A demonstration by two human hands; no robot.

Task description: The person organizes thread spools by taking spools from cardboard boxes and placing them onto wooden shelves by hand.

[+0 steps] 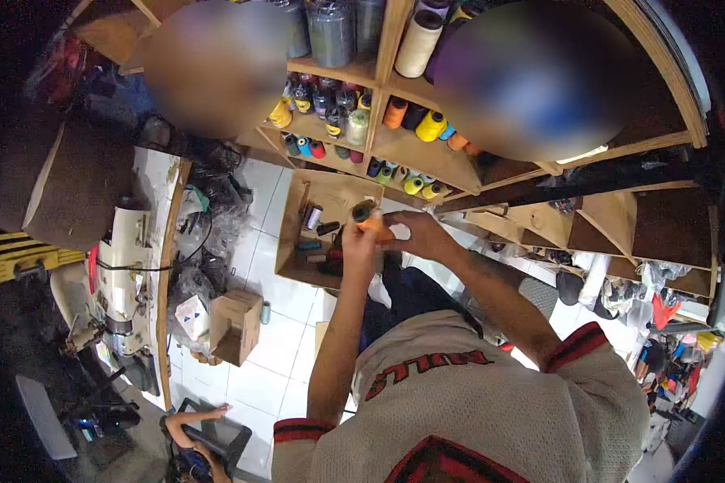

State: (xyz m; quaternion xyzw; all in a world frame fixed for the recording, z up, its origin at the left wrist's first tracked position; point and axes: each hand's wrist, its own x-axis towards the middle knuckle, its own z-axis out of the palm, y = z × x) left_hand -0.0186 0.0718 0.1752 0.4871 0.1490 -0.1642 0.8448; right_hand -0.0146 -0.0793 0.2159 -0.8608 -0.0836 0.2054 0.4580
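An orange thread cone [372, 221] with a dark top is held up in front of my body, over the edge of an open cardboard box [337, 183]. My left hand [361, 241] is closed round its left side. On the other side, my right hand [415, 233] has its thumb and fingers curved against the cone, pinching it. Inside the box lie a white spool [314, 216] and several dark and coloured spools. A piece of white material [379, 291] hangs just below my hands.
Wooden shelves [427, 165] with thread cones stand ahead. At the left are a sewing machine [129, 241] on a table, plastic bags and a small cardboard box [235, 326] on the tiled floor. Another person's arm [187, 420] shows at the lower left.
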